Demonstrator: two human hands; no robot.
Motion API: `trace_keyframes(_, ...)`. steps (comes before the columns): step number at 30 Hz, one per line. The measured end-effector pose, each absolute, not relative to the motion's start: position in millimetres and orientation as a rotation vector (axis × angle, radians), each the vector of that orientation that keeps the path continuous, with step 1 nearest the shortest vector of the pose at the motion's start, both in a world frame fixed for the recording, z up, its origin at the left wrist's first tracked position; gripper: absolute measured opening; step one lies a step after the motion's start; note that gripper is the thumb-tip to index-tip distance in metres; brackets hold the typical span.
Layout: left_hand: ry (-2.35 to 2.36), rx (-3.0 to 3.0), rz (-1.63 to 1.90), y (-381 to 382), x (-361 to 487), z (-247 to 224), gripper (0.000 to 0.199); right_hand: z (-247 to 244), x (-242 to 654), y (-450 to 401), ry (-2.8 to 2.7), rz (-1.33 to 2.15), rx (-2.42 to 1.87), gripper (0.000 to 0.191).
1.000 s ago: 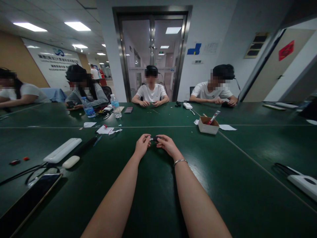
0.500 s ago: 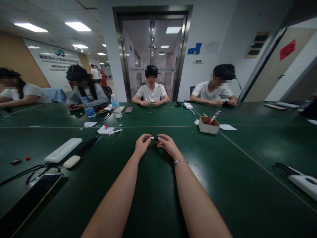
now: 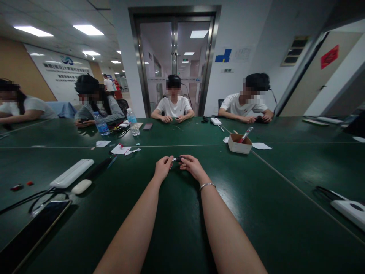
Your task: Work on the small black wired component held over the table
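Note:
A small black stick-like piece with a silver end is held level between my hands, just above the green table. The fingertips of my left hand pinch it at the silver end. My right hand, with a bracelet at the wrist, has thumb and fingers closed on the black end. Fingers cover both ends, so its exact kind does not show.
To the left lie a phone, a white power bank, a white rounded case and cables. Paper scraps and bottles are farther off. A small box stands right of my hands. Several people sit around.
My left hand has dipped very slightly at the silver end. Both hands keep their hold on the piece, and the view has shifted a little.

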State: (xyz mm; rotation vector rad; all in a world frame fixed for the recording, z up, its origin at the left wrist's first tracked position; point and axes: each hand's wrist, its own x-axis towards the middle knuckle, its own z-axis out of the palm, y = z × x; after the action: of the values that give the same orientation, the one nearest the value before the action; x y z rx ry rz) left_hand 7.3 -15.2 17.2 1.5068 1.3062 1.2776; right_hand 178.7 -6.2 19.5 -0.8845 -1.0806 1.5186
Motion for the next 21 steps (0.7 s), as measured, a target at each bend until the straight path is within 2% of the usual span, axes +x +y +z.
trace_keyframes(13,1.115,1.477,1.378,-14.3,8.9,19.4,0.029,16.9,178.3,-4.7,-1.045,1.512,-0.867,0.025)
trace_keyframes(21,1.153,1.435,1.388,-10.6,5.9,14.3,0.034,18.4,178.5,-5.2,-1.058,1.519,-0.882,0.024)
